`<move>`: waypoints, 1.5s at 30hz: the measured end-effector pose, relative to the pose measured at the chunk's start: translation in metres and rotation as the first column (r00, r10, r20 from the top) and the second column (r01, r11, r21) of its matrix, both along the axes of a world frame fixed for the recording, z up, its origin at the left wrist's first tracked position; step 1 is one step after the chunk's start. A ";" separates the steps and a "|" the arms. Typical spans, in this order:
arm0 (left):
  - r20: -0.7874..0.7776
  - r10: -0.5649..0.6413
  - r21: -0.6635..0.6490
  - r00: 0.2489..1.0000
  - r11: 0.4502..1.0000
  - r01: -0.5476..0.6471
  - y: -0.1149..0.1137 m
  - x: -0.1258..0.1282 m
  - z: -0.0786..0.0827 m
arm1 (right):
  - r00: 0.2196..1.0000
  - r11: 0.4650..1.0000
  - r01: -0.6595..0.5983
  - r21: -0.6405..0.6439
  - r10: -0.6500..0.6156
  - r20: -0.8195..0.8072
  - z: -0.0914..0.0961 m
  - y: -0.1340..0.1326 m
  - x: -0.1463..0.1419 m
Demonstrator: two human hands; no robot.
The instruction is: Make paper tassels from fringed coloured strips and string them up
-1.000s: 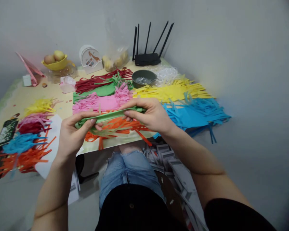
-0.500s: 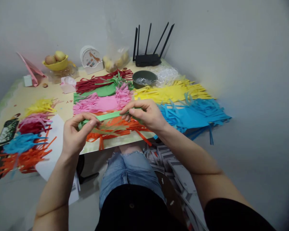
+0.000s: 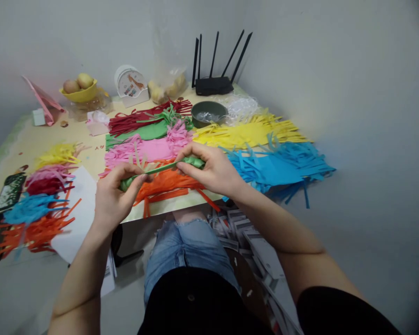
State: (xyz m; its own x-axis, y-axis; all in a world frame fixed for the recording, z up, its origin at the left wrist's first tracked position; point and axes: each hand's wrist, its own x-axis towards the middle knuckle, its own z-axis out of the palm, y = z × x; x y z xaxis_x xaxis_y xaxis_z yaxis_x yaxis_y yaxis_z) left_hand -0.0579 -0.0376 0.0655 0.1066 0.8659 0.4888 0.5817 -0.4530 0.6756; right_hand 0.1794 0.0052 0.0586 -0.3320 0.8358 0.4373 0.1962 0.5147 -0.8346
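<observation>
A narrow green paper strip (image 3: 161, 167), twisted thin in the middle, stretches between my two hands above the table's front edge. My left hand (image 3: 117, 193) pinches one end of it, and a bunched green part shows in the palm. My right hand (image 3: 209, 168) closes on the other end, where a crumpled green wad sits by the fingers. Just beneath the strip lies fringed orange paper (image 3: 167, 184). Behind it are layers of fringed pink paper (image 3: 155, 149), green paper (image 3: 150, 131) and dark red paper (image 3: 139, 120).
Fringed yellow paper (image 3: 244, 135) and blue paper (image 3: 282, 167) lie to the right, the blue overhanging the edge. Finished-looking tassel bunches (image 3: 38, 209) and a phone (image 3: 10, 190) are at left. A dark bowl (image 3: 209, 114) and a router (image 3: 214, 86) stand at the back.
The green strip has gone from flat and wide to a thin twisted cord between my hands. My hands have stayed in nearly the same place, the left shifting slightly right.
</observation>
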 end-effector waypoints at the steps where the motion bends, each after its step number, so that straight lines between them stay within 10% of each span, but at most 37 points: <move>1: 0.077 -0.014 -0.049 0.997 0.999 0.017 0.000 0.000 -0.001 | 0.997 0.997 -0.050 -0.057 0.046 -0.063 -0.001 0.000 0.000; 8: 0.627 -0.013 -0.275 0.779 0.932 0.237 0.008 0.002 -0.008 | 0.910 0.936 -0.288 -0.203 0.202 -0.362 -0.010 0.006 -0.003; 16: 0.788 0.018 -0.301 0.615 0.883 0.360 0.012 0.006 -0.013 | 0.865 0.903 -0.389 -0.182 0.290 -0.410 -0.019 0.017 -0.001; 22: 0.192 -0.219 -0.291 0.957 0.918 0.269 0.021 -0.007 0.004 | 0.968 0.956 -0.241 0.167 0.223 0.118 -0.006 0.018 0.009; 31: -0.179 -0.340 -0.242 0.923 0.925 0.294 0.045 0.002 0.008 | 0.903 0.899 -0.369 0.236 0.287 0.320 -0.003 0.026 0.014; 36: -0.423 -0.136 0.240 0.896 0.936 0.256 0.056 -0.002 -0.003 | 0.906 0.912 -0.391 -0.126 0.405 0.120 0.000 0.050 0.006; 39: -0.484 -0.070 0.467 0.872 0.823 0.325 0.063 -0.006 -0.014 | 0.830 0.761 -0.536 -0.365 0.555 -0.062 -0.003 0.064 -0.006; 42: -0.500 0.049 0.562 0.865 0.778 0.281 0.069 -0.009 -0.025 | 0.789 0.657 -0.610 -0.444 0.558 -0.258 -0.008 0.067 -0.018; 45: -0.401 0.139 0.597 0.905 0.790 0.144 0.073 -0.006 -0.033 | 0.798 0.688 -0.595 -0.414 0.446 -0.405 -0.013 0.066 -0.029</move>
